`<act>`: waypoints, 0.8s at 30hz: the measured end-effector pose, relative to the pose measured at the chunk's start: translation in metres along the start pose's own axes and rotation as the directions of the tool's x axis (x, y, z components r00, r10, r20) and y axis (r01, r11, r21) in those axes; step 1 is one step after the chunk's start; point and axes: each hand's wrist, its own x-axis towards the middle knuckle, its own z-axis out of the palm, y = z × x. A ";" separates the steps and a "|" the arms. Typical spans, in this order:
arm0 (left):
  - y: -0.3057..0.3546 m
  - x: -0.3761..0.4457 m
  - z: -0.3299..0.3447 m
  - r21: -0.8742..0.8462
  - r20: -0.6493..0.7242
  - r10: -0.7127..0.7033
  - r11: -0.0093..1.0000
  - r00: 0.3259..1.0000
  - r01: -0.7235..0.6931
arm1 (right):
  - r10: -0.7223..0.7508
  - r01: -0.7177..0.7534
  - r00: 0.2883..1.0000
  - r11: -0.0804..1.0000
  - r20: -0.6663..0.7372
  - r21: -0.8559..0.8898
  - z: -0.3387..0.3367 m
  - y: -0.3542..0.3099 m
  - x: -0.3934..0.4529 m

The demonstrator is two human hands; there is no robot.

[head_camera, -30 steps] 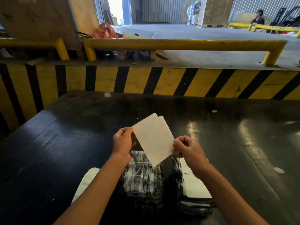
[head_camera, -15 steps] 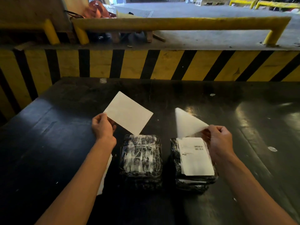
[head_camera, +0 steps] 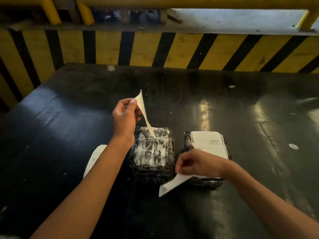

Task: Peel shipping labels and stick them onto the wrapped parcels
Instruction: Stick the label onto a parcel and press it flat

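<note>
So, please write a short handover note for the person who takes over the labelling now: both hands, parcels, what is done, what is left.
Left hand: pinches a peeled sheet, likely the label, hanging edge-on above the left parcel.
Right hand: pinches another white sheet, probably the backing, low in front of the right parcel.
Done: the right parcel already carries a printed label.
Left: press the sheet onto the bare left parcel and put the other one aside. More white paper lies under the left forearm.

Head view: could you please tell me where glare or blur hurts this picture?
Head view: glare streaks the dark table; the left parcel wrap shines pale; label print on the right parcel is too soft to read; striped barrier bows from wide-angle distortion.
</note>
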 end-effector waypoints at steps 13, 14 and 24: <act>-0.011 -0.019 0.012 -0.011 0.030 -0.049 0.999 0.998 0.050 | -0.069 0.106 0.926 0.991 -0.371 0.081 0.007 -0.006 0.006; -0.011 -0.021 0.015 -0.019 0.027 -0.051 0.999 0.998 0.051 | -0.092 0.173 0.868 0.977 -0.488 0.124 0.003 -0.014 0.007; -0.003 -0.029 0.037 -0.082 0.060 -0.106 0.990 0.993 0.111 | -0.217 0.195 0.598 0.973 -0.771 -0.123 0.001 -0.052 0.030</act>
